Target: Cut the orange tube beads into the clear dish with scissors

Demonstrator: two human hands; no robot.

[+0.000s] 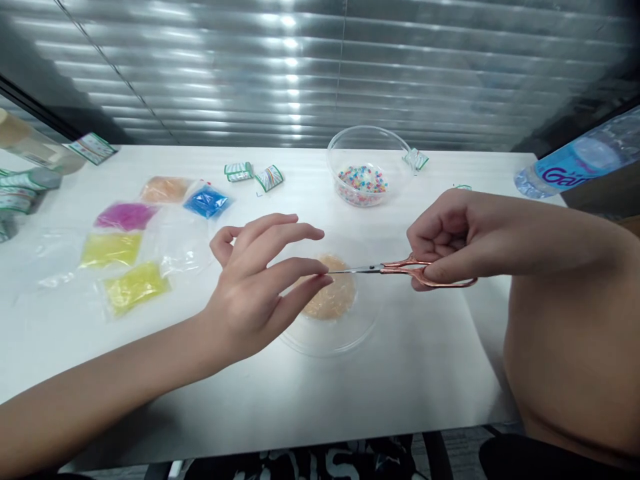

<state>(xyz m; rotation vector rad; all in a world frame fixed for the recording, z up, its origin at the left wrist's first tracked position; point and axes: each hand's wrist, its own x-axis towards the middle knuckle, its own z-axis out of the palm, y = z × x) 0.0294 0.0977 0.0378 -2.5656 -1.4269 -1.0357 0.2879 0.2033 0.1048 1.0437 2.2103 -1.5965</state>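
Note:
My right hand is closed round the copper-coloured handles of a small pair of scissors, whose blades point left and look closed. At the blade tips, the thumb and index finger of my left hand pinch the metal end, with the other fingers spread. Both hands are above a clear bowl that holds a mass of small pale orange pieces. Part of that bowl is hidden behind my left hand.
Bags of orange, blue, magenta and yellow filling lie left. Behind stands a clear bowl of multicoloured beads. Small green-white packets lie about. A water bottle is at the right, another bottle far left.

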